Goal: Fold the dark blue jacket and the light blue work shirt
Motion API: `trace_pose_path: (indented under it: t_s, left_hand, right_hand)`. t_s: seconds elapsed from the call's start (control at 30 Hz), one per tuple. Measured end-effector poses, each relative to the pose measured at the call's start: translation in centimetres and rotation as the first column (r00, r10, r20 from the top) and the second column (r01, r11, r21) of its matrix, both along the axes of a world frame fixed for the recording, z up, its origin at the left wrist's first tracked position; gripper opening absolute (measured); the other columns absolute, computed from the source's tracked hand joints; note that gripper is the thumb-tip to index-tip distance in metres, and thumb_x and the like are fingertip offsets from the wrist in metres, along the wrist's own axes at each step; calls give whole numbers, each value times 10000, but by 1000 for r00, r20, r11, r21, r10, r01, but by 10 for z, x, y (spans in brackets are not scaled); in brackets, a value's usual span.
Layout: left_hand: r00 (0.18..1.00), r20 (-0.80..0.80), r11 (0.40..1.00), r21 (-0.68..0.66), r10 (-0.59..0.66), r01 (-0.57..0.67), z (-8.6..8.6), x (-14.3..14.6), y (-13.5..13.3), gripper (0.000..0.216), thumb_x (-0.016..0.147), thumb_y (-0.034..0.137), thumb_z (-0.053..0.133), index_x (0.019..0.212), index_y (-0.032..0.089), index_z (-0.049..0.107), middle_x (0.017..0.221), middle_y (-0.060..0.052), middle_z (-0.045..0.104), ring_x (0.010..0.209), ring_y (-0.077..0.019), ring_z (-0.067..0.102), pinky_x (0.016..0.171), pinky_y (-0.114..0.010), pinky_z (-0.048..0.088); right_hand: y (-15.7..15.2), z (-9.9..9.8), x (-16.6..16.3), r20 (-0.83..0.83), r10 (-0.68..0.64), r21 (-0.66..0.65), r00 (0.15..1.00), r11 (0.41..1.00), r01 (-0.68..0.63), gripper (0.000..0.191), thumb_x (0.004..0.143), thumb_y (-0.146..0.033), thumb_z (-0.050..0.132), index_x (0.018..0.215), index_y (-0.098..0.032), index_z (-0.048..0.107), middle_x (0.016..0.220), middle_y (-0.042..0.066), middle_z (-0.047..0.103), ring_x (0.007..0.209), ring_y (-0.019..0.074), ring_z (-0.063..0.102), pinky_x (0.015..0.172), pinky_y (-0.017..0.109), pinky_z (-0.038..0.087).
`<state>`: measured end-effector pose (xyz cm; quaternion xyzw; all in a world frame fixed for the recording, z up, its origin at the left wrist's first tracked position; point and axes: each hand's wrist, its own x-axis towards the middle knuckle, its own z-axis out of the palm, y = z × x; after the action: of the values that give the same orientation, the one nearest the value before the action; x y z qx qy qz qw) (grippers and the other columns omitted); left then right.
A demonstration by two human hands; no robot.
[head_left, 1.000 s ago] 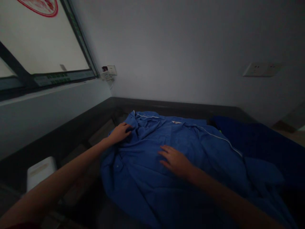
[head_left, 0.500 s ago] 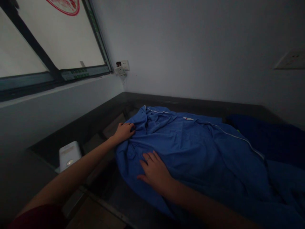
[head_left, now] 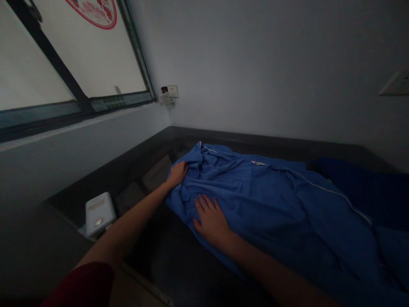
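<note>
A blue shirt (head_left: 271, 200) with thin white piping and a small chest label lies spread over a dark table (head_left: 172, 264). My left hand (head_left: 177, 172) reaches to the shirt's far left corner, near the collar, and its fingers are pinched on the cloth there. My right hand (head_left: 211, 218) lies flat on the shirt's left edge with the fingers stretched out and a ring on one finger. It presses on the cloth without holding it.
A small white box-shaped device (head_left: 98, 212) stands at the table's left edge. Darker blue cloth (head_left: 364, 183) lies at the far right. A window (head_left: 64, 55) fills the left wall, with wall sockets (head_left: 168, 94) in the corner and another socket (head_left: 398, 83) at the right.
My right hand has slid left across the shirt, from its middle to its left edge. My left hand keeps its pinch at the collar corner. The camera has swung left.
</note>
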<state>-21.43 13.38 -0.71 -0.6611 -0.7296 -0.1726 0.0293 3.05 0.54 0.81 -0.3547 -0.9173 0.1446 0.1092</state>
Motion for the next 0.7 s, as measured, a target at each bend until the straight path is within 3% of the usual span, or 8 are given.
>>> trace_pose_path:
  t_s: [0.17, 0.33, 0.43, 0.5, 0.6, 0.7]
  left_hand:
    - [994, 107, 998, 63, -17, 11, -1, -9, 33, 178, 920, 287, 431, 998, 172, 543, 1013, -111, 643, 984, -243, 599, 861, -363, 435]
    - [966, 256, 988, 154, -25, -15, 12, -19, 32, 211, 933, 337, 384, 978, 183, 521, 946, -59, 645, 889, -182, 608, 815, -299, 452]
    - [948, 317, 974, 219, -20, -53, 37, -32, 19, 244, 927, 373, 371, 964, 183, 519, 982, -47, 628, 906, -162, 586, 818, -273, 451]
    - [921, 388, 959, 273, -38, -75, 58, -43, 8, 269, 904, 403, 401, 963, 177, 533, 988, -44, 621, 903, -163, 577, 808, -269, 453]
    - [815, 567, 946, 313, -118, -80, 88, -56, -11, 331, 829, 456, 516, 963, 160, 574, 943, -40, 628, 855, -167, 579, 770, -269, 463]
    - [675, 725, 981, 194, -133, -15, 114, -58, -35, 433, 766, 502, 599, 1005, 141, 617, 950, -56, 652, 841, -174, 597, 751, -275, 479]
  right_hand:
    - [21, 3, -7, -5, -24, 57, 1000, 998, 24, 508, 926, -349, 429, 1388, -138, 450, 1488, 149, 362, 1370, 288, 305, 1124, 496, 214]
    - [14, 8, -8, -3, 70, 186, 998, 980, -68, 393, 939, -242, 423, 1313, -190, 528, 1484, 145, 369, 1361, 290, 317, 1105, 552, 217]
    - [-3, 15, -13, -1, 155, 209, 988, 966, -151, 404, 949, -202, 387, 1339, -173, 490, 1329, 149, 544, 1252, 254, 454, 1108, 541, 222]
    - [-17, 22, -18, -3, 214, 183, 977, 961, -209, 422, 943, -169, 380, 1358, -156, 455, 1154, 123, 648, 1106, 216, 553, 1085, 488, 294]
    - [-38, 32, -26, -33, 292, 154, 956, 946, -284, 442, 935, -154, 390, 1376, -151, 418, 1050, 93, 677, 984, 198, 590, 1006, 422, 393]
    - [-54, 39, -34, -67, 364, 176, 929, 921, -348, 438, 937, -162, 391, 1374, -165, 410, 1092, 85, 661, 982, 209, 577, 915, 400, 451]
